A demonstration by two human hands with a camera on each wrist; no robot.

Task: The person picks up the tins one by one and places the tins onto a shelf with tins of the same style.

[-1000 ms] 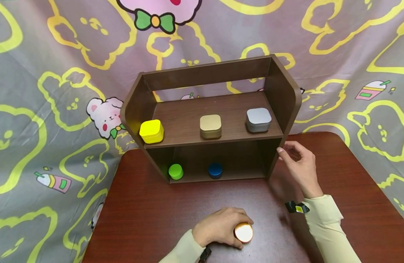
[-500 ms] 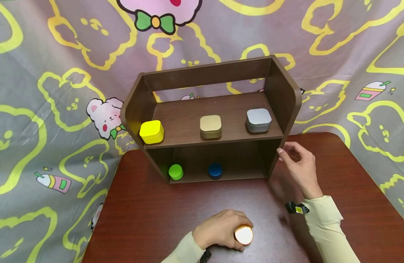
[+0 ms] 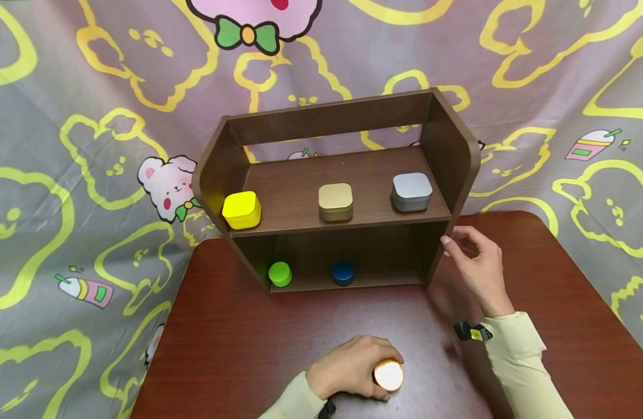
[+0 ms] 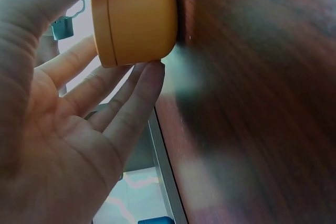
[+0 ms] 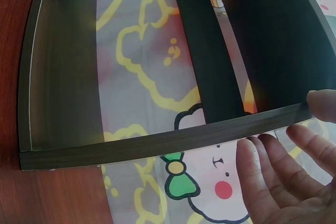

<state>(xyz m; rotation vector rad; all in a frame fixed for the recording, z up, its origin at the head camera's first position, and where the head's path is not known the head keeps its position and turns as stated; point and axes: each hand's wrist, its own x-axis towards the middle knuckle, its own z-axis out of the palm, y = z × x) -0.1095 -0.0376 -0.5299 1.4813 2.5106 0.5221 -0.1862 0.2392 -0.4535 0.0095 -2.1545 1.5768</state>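
Note:
My left hand point(image 3: 355, 366) holds a round orange tin point(image 4: 137, 22) with a lid, thumb on one side and fingers on the other. The tin stands on the table in front of the shelf, its top point(image 3: 389, 375) glaring white in the head view. To the right, my right hand point(image 3: 478, 265) holds the front edge of the two-tier brown shelf point(image 3: 452, 157) at its right side panel. In the right wrist view, the thumb point(image 5: 323, 104) lies on the panel's edge and the other fingers are along its outer face.
On the upper tier are a yellow square tin point(image 3: 241, 210), a gold one point(image 3: 336, 202) and a silver one point(image 3: 411, 192). Below sit a green round tin point(image 3: 280, 274) and a blue round tin point(image 3: 343, 272). Patterned cloth point(image 3: 117, 174) hangs behind the reddish-brown table point(image 3: 221, 343).
The left hand and the orange tin have shifted very slightly toward the table's near edge. The right hand and the shelf stay where they were.

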